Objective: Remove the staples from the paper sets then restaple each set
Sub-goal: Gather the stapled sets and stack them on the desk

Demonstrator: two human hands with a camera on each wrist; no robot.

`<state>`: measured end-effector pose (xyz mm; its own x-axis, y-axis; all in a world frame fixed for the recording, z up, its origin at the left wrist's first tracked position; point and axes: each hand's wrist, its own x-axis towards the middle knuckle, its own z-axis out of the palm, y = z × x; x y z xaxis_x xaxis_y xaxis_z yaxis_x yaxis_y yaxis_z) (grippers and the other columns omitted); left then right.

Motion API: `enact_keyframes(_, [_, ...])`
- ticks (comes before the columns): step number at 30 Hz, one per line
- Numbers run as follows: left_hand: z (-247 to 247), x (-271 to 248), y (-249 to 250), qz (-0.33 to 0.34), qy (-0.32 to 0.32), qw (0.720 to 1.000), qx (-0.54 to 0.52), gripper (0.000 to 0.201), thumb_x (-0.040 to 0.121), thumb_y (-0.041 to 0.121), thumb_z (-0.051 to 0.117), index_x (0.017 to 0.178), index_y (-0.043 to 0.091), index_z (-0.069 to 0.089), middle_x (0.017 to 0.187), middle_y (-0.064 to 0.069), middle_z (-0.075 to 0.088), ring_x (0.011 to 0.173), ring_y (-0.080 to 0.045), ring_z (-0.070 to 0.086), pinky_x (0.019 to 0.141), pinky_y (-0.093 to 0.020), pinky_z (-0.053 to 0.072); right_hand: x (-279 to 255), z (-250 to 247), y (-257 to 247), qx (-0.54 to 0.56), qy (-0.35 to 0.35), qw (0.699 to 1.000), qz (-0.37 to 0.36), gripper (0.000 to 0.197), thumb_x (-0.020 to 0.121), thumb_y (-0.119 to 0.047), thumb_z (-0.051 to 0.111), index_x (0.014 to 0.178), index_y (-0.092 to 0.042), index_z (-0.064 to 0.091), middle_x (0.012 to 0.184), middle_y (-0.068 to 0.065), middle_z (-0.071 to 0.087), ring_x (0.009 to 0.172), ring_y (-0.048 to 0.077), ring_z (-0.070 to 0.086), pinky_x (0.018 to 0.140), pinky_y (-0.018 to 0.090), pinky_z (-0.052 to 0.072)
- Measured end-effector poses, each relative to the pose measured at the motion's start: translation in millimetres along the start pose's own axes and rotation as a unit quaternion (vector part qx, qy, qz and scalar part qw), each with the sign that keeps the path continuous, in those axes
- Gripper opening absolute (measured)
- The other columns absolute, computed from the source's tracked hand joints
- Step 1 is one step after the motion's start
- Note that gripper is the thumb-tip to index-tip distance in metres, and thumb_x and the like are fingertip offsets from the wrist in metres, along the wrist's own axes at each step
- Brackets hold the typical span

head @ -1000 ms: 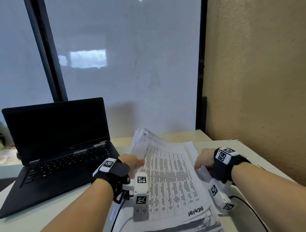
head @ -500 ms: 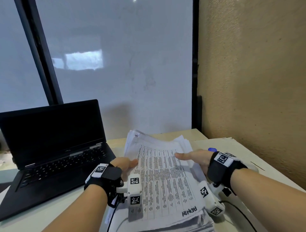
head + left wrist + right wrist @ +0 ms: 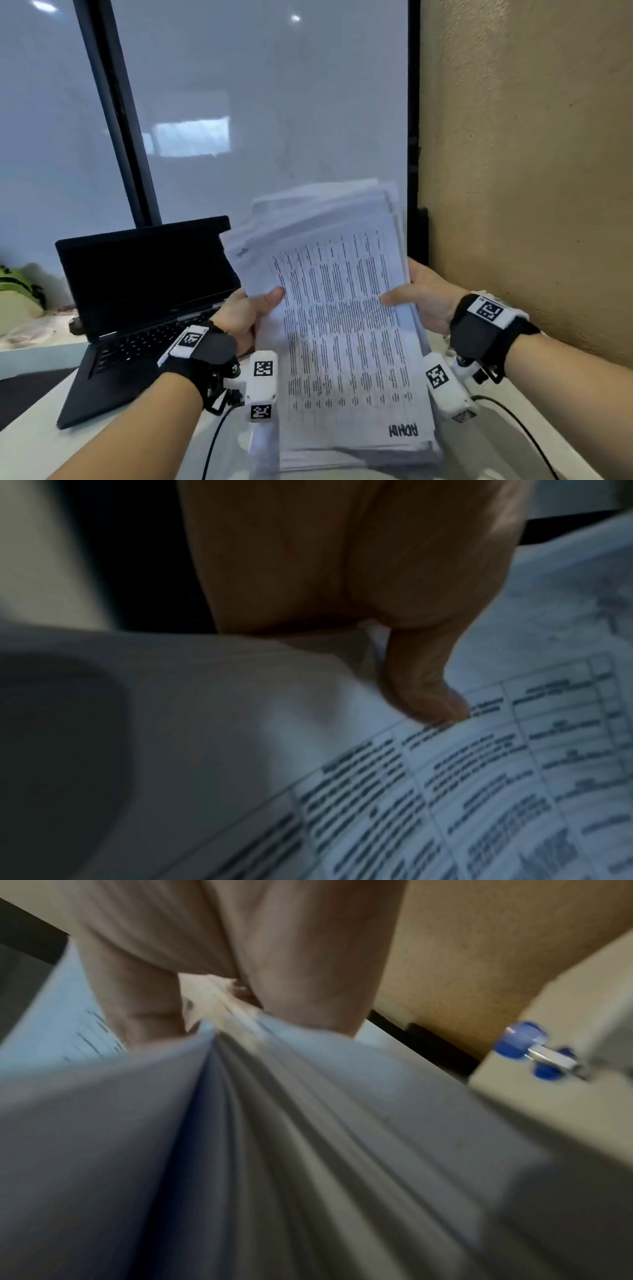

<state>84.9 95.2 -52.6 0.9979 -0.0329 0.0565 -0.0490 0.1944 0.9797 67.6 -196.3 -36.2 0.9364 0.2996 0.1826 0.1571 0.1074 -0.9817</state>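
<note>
Thick paper stack point(image 3: 346, 325) up off desk, tilted, right of laptop point(image 3: 144, 308). Left hand point(image 3: 245, 313) clamps left edge, thumb on top; right hand point(image 3: 423, 299) clamps right edge. Likely heavy, floppy, sheets slide: grip both edges firmly.

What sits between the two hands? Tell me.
In the head view, only the thick stack of printed white paper lies between left hand and right hand; both grip its edges.
</note>
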Motion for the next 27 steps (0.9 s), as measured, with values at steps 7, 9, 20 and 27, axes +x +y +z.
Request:
enact_keyframes(7, [49.7, -58.7, 78.0, 0.266, 0.031, 0.962, 0.052, 0.043, 0.086, -0.003, 0.067, 0.124, 0.005, 0.05, 0.103, -0.007, 0.068, 0.076, -0.002, 0.069, 0.063, -0.015, 0.052, -8.0, 28.5, -57.7, -0.069, 0.153, 0.981, -0.101, 0.135, 0.039, -0.049, 0.096, 0.148, -0.013, 0.025, 0.146, 0.011, 0.044, 0.133, 0.027, 0.044, 0.109, 0.054, 0.034])
enact_keyframes(9, [52.5, -76.9, 71.1, 0.271, 0.011, 0.96, 0.072, 0.055, 0.081, -0.007, 0.07, 0.129, 0.008, 0.049, 0.11, -0.008, 0.067, 0.081, -0.003, 0.07, 0.062, -0.012, 0.052, -16.3, 28.7, -42.9, -0.069, 0.172, 0.978, -0.094, 0.144, 0.033, -0.058, 0.094, 0.15, -0.018, 0.021, 0.147, 0.005, 0.043, 0.135, 0.023, 0.041, 0.112, 0.052, 0.031])
enact_keyframes(20, [39.8, -102.6, 53.3, 0.234, 0.024, 0.968, 0.084, 0.053, 0.07, 0.003, 0.083, 0.117, 0.004, 0.059, 0.101, -0.013, 0.071, 0.075, -0.011, 0.072, 0.06, -0.019, 0.054, -56.0, 57.0, -26.9, -0.028, 0.118, 0.979, -0.167, 0.072, 0.056, -0.025, 0.09, 0.117, -0.026, 0.053, 0.11, -0.005, 0.069, 0.096, 0.008, 0.068, 0.082, 0.022, 0.054])
enact_keyframes(27, [30.7, -98.8, 56.0, 0.241, 0.042, 0.964, 0.1, 0.076, 0.056, 0.038, 0.094, 0.12, 0.01, 0.063, 0.113, -0.006, 0.071, 0.105, -0.026, 0.068, 0.094, -0.048, 0.053, -68.8, 66.5, -31.0, -0.023, 0.106, 0.979, -0.173, 0.057, 0.063, -0.019, 0.082, 0.107, -0.037, 0.05, 0.106, -0.013, 0.064, 0.082, -0.009, 0.066, 0.061, 0.006, 0.047])
